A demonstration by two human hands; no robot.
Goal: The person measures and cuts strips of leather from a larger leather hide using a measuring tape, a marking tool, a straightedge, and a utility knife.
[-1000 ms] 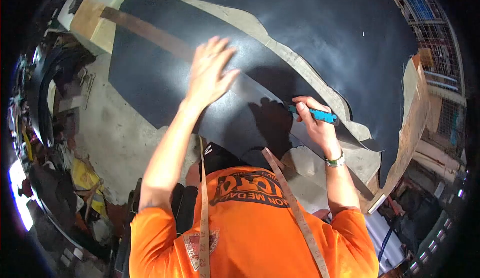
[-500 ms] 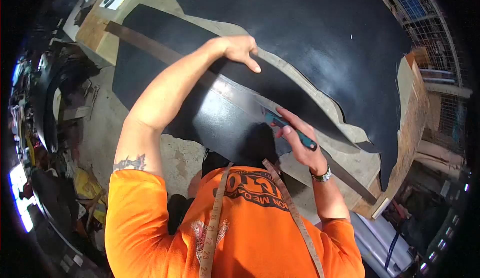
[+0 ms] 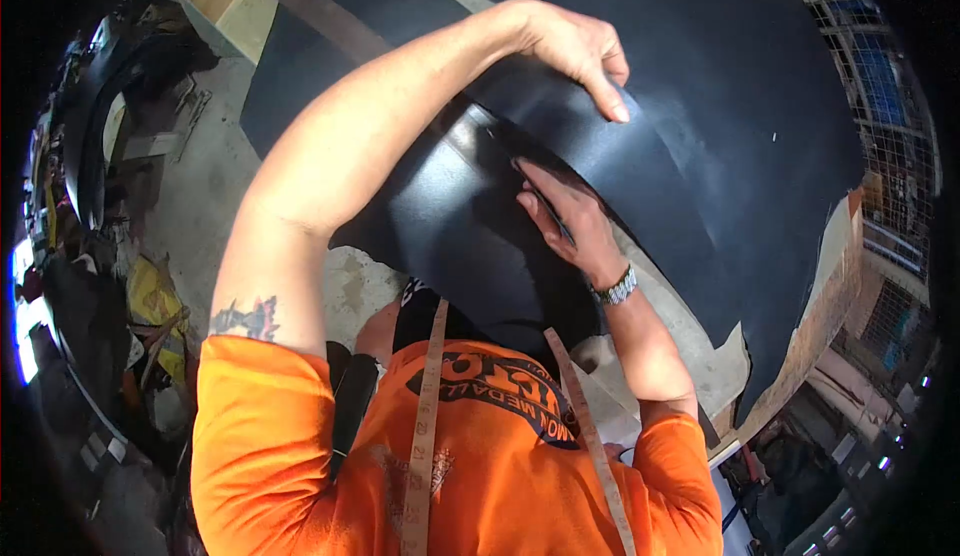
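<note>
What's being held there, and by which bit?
The left grip holds the black sheet by its edge. The right grip holds a thin dark thing, mostly hidden; where, I can't tell.

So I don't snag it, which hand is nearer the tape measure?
Right: the right hand is just ahead of the tape measure, over the leather; the left hand is farther out beyond it.

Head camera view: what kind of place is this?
It looks like a workshop, maybe for leather: there are big black sheets on a wooden-edged worktable, and a measuring tape.
</note>
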